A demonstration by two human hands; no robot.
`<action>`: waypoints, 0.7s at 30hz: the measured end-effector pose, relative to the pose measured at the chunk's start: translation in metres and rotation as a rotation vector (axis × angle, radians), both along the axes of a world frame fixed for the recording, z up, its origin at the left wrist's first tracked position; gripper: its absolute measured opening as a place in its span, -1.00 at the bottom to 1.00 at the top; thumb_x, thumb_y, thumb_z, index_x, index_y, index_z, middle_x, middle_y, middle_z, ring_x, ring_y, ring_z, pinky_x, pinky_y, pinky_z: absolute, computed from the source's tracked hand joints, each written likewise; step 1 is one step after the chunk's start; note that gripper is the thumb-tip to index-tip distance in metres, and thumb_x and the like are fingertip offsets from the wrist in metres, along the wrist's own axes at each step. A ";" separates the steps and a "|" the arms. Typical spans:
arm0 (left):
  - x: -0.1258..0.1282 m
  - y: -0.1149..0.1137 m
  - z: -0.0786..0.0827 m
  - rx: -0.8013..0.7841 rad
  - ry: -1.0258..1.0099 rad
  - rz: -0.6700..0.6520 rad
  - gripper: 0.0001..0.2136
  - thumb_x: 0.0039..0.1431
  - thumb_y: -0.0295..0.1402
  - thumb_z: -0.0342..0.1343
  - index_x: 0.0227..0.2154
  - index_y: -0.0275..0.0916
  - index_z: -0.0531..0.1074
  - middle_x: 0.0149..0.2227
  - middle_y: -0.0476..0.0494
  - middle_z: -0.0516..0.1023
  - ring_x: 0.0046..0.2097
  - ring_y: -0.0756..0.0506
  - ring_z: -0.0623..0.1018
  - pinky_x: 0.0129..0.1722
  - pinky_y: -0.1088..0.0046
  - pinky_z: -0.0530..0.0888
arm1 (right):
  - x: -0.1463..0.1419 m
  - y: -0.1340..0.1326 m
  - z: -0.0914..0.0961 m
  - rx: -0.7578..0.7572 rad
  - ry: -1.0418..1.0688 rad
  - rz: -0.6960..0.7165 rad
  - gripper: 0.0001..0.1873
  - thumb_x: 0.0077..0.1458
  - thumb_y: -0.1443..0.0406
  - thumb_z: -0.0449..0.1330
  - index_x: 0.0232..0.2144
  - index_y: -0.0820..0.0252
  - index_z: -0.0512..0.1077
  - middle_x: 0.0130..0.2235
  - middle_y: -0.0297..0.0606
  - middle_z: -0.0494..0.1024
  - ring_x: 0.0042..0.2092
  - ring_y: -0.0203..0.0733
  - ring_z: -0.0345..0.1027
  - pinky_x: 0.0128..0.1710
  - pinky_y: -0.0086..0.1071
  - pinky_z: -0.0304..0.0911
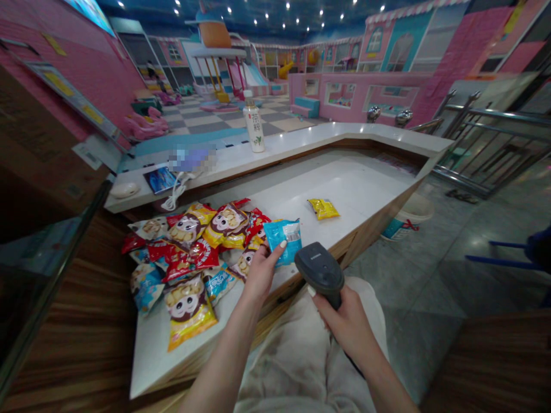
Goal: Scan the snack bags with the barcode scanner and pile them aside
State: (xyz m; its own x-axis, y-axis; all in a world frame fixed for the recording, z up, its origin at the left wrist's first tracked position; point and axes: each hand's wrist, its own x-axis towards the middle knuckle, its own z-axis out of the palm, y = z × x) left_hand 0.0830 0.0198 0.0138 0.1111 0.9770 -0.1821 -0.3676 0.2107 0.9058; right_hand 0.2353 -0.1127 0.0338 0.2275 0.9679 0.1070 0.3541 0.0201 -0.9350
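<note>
My left hand (263, 267) is closed on a blue snack bag (286, 235), thumb on its front, with a barcode label facing up. In my right hand (344, 321) is a dark grey barcode scanner (319, 265), its head close to the blue bag and pointing toward it. Left of my hands lies a pile of red, yellow and blue snack bags (189, 258), several with a cartoon face. One yellow bag (187, 310) rests at the near side of the pile. A smaller yellow packet (324, 208) lies apart, farther right on the white counter (357, 178).
On the raised ledge (293, 137) stand a white bottle (253, 123), a phone-like screen (160, 180), a white cable (174, 192) and a white rounded object (124, 190). A bucket (407, 218) sits on the floor at right, near metal railings (486, 132). A play area lies beyond.
</note>
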 end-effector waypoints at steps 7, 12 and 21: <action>0.008 0.008 0.009 0.008 -0.032 -0.018 -0.57 -0.02 -0.20 0.39 -0.08 -0.24 0.51 -0.10 -0.20 0.66 -0.11 -0.13 0.63 0.00 0.30 0.50 | 0.005 0.000 -0.003 0.002 0.002 -0.017 -0.84 0.13 0.24 0.21 -0.31 0.23 0.51 -0.44 -0.27 0.57 -0.42 -0.16 0.42 -0.47 -0.44 0.23; 0.029 0.055 0.010 0.151 0.044 -0.034 -0.57 0.00 -0.28 0.32 -0.04 -0.22 0.45 -0.14 -0.15 0.65 -0.15 -0.11 0.62 -0.04 0.32 0.50 | 0.013 0.000 -0.005 -0.002 -0.002 -0.055 -0.83 0.11 0.21 0.22 -0.33 0.20 0.51 -0.56 -0.35 0.49 -0.48 -0.15 0.39 -0.50 -0.44 0.22; 0.099 0.146 -0.004 0.545 0.686 -0.012 -0.50 0.09 -0.47 0.19 0.13 -0.28 0.35 0.10 -0.35 0.49 0.14 -0.25 0.47 0.20 0.17 0.31 | 0.025 0.002 -0.011 -0.091 0.094 -0.094 -0.83 0.08 0.19 0.21 -0.37 0.20 0.46 -0.63 -0.42 0.40 -0.63 -0.23 0.30 -0.63 -0.45 0.18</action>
State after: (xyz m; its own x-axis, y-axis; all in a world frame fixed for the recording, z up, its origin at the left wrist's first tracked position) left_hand 0.1824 0.1657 0.0098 0.1593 0.9469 0.2792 0.2943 -0.3155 0.9021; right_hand 0.2600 -0.1104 0.0233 0.3224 0.9466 -0.0060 0.2615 -0.0952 -0.9605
